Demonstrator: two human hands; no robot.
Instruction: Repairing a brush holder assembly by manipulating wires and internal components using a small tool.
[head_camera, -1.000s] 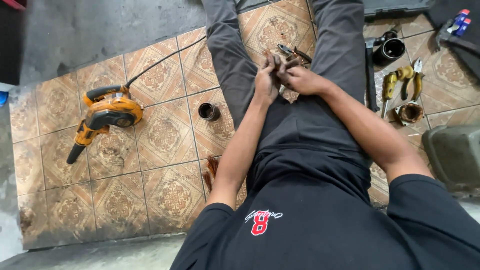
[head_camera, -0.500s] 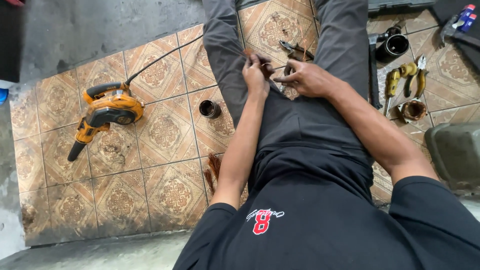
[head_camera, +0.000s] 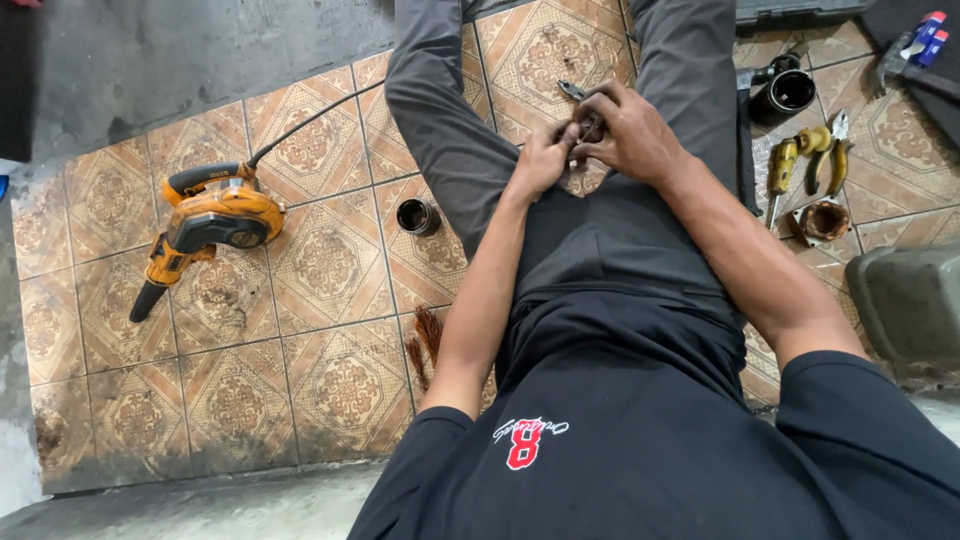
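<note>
You sit on a patterned tile floor (head_camera: 330, 260); an orange blower (head_camera: 205, 225), a small metal cup (head_camera: 417, 216) and yellow-handled pliers (head_camera: 812, 152) lie there.

The small part between the left hand (head_camera: 545, 158) and the right hand (head_camera: 630, 135) is mostly covered by the curled fingers (head_camera: 578, 128), so its shape cannot be told. Only the metal tip of the pliers (head_camera: 572, 91) pokes out above the right hand; the handles are hidden in the grip. Both legs run off the top edge. A dark case (head_camera: 800, 10) and two marker-like items (head_camera: 922, 35) are cut by the top edge. The grey tub (head_camera: 915, 300) is cropped at the right edge. The contents of the brown cup (head_camera: 824, 220) are too small to tell.
</note>
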